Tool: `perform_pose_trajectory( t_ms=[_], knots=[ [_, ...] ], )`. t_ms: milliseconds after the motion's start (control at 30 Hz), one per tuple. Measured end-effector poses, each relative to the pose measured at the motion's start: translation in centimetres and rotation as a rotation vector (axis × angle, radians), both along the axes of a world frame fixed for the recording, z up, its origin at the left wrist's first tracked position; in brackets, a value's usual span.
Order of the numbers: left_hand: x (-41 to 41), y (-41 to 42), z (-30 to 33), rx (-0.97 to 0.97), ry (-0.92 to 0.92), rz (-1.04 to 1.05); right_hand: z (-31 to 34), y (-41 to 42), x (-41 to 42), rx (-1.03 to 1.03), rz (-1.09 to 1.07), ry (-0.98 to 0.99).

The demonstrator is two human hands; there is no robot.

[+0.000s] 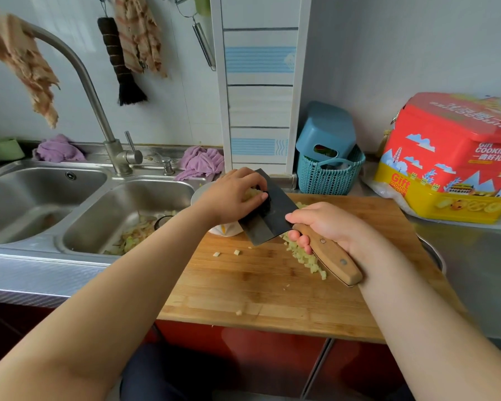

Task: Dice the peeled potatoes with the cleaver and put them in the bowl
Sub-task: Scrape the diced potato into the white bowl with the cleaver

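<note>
My right hand (324,224) grips the wooden handle of the dark cleaver (272,211), whose blade is lifted and tilted above the white bowl (226,230) at the board's far left corner. My left hand (233,195) is cupped against the blade's flat side, holding a small heap of potato dice (253,193) on it. The bowl is mostly hidden under my left hand and the blade. More diced potato (304,256) lies in a strip on the wooden cutting board (258,285) under my right hand, with a few stray cubes (226,253) nearby.
A double steel sink (122,215) with peelings lies to the left, its tap (99,111) behind. A teal basket (330,175) and a red and yellow cookie tin (451,160) stand behind the board. A metal pot rim (434,253) shows at the board's right edge.
</note>
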State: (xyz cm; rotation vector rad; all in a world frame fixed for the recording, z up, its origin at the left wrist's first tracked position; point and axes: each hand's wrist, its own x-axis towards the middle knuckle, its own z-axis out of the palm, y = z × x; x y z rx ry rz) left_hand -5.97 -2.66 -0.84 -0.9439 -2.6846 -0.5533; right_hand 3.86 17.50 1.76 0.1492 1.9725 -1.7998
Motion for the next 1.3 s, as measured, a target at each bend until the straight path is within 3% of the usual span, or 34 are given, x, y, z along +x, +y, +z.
perform_pose_trajectory(
  t_ms=[400, 567, 700, 800, 933, 1033, 1133, 1300],
  knots=[
    [-2.4, -0.6, -0.8, 0.099, -0.013, 0.261, 0.3, 1.3, 0.5, 0.063, -0.033, 0.042],
    [-2.4, -1.2, -0.4, -0.002, 0.014, 0.432, 0.7, 2.4, 1.3, 0.071, -0.072, 0.077],
    [-1.7, -1.1, -0.2, 0.082, 0.11, 0.351, 0.7, 3.1, 1.8, 0.097, -0.101, 0.106],
    [-0.9, -1.0, -0.2, 0.008, 0.098, 0.298, 0.5, 3.5, 2.3, 0.101, -0.121, 0.127],
    [2.2, -0.7, 0.0, 0.185, 0.39, 0.238, -0.2, 4.1, 3.1, 0.079, -0.176, 0.157],
    [4.0, -0.6, -0.9, 0.138, 0.558, 0.146, -0.7, 4.5, 3.6, 0.048, -0.23, 0.167],
    [3.6, -1.4, -2.8, 0.025, 0.551, 0.168, -0.8, 4.6, 4.1, 0.032, -0.259, 0.171],
    [3.3, -1.7, -3.0, 0.093, 0.447, 0.26, -1.1, 5.0, 5.1, 0.035, -0.285, 0.182]
  ],
)
